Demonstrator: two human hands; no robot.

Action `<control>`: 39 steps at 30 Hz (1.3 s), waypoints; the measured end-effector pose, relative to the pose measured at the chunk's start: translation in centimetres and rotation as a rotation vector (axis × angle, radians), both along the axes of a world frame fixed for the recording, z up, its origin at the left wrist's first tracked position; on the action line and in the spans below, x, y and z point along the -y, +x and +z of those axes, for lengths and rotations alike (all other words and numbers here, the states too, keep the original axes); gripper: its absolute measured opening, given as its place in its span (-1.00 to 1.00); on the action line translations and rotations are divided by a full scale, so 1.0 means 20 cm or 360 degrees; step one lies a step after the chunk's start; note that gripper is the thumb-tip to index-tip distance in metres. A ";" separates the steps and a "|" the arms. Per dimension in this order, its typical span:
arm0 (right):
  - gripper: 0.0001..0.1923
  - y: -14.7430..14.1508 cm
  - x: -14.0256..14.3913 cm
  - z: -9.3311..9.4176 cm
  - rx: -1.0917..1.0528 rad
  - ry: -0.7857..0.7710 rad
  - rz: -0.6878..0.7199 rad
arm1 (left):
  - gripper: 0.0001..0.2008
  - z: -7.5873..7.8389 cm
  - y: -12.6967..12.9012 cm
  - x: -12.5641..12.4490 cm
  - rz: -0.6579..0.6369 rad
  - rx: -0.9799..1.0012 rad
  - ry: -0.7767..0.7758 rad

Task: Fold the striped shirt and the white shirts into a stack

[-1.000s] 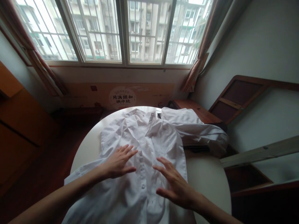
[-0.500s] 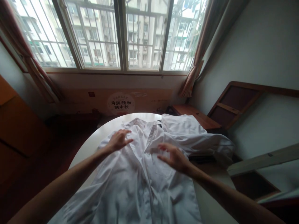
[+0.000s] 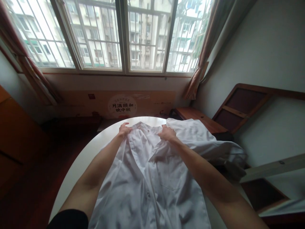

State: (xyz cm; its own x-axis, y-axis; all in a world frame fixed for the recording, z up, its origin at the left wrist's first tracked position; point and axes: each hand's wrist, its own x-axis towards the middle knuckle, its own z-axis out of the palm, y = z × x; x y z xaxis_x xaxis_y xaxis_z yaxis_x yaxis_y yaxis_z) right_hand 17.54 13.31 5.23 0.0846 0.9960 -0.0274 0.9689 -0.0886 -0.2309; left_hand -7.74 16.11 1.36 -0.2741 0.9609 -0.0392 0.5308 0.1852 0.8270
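Observation:
A white button-up shirt (image 3: 143, 165) lies spread on a round white table, its collar end away from me and its front placket running down the middle. My left hand (image 3: 124, 129) is at the shirt's left shoulder, fingers closed on the cloth near the table's far edge. On the other side of the collar, my right hand (image 3: 167, 132) grips the right shoulder area, with its fingertips partly hidden. Creases run down from the collar between the hands. The chest pocket shows below my right forearm.
More white cloth (image 3: 190, 128) lies at the table's far right and hangs past its edge. The white table (image 3: 78, 171) curves along the left. Beyond are a brown wooden stand (image 3: 195, 116), a printed banner (image 3: 152, 101) and a barred window (image 3: 145, 41).
Both hands have moved forward from above the shirt's chest to its shoulders and closed on the cloth. The left forearm has swung inward, and a dark sleeve now shows.

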 end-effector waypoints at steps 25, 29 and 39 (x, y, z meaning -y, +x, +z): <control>-0.80 0.53 -0.16 0.15 -0.1082 0.0062 -0.0118 | -0.83 0.26 -0.40 -0.05 -0.0052 -0.0158 0.0098; -0.86 0.39 -0.21 0.16 -0.0971 0.0365 -0.0415 | -0.81 0.30 -0.29 -0.11 0.0170 0.0258 -0.0003; -0.54 -0.22 -0.25 -0.01 -0.0590 0.0207 0.0228 | -0.49 0.12 0.30 -0.11 -0.0578 0.0359 0.0029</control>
State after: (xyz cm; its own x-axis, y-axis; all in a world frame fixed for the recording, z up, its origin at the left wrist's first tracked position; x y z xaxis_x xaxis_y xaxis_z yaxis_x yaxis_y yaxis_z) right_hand 13.21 18.31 5.10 -0.0472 0.9942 0.0967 0.8185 0.0940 -0.5668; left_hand -1.77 18.32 3.80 0.0956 0.9946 -0.0414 0.3640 0.0037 0.9314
